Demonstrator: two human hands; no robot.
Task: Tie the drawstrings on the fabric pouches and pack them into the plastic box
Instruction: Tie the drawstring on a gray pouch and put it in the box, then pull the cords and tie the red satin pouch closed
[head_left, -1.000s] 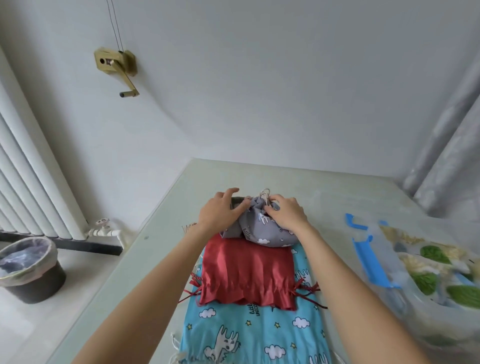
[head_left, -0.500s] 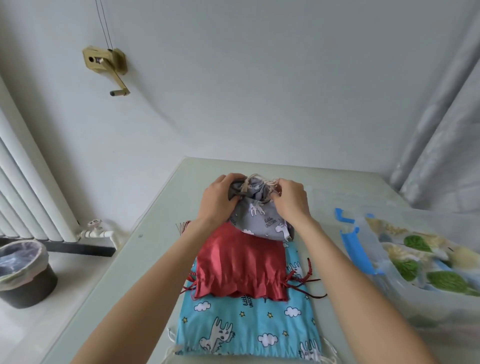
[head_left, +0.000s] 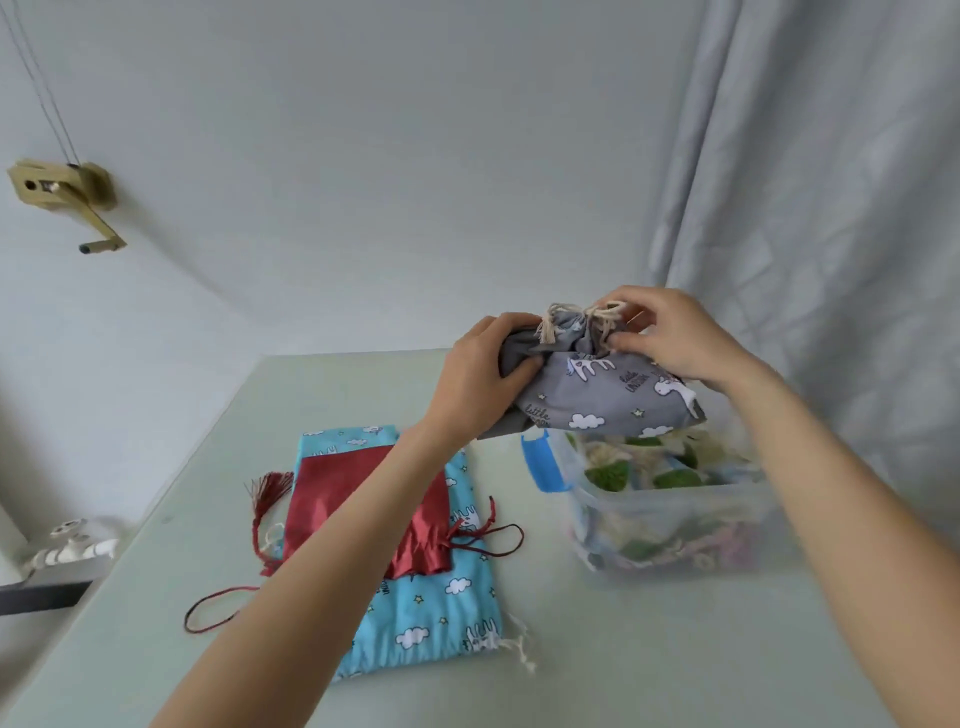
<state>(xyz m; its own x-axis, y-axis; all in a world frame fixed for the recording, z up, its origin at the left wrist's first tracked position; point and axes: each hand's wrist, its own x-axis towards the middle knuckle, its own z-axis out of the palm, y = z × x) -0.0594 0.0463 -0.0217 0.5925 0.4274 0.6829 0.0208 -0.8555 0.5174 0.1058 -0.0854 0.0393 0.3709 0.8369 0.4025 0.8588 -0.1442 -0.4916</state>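
Observation:
Both my hands hold a grey pouch (head_left: 608, 395) with white unicorn and cloud prints in the air, right above the clear plastic box (head_left: 670, 514). My left hand (head_left: 483, 376) grips its gathered left side. My right hand (head_left: 670, 338) pinches the top by the knotted cream drawstring (head_left: 582, 319). The box has a blue clip and holds green-and-white patterned pouches. On the table lie a red pouch (head_left: 363, 514) with red cords and a tassel, on top of a flat blue cloud-print pouch (head_left: 431, 603).
The pale green table (head_left: 623, 649) ends at the wall behind. A grey curtain (head_left: 810, 208) hangs at the right. A brass crank fitting (head_left: 67, 202) is on the wall at left, and a white pipe valve (head_left: 67, 545) sits low at the left edge.
Both hands lifted the grey pouch off the pile and carried it right, over the plastic box. My view turned right with it.

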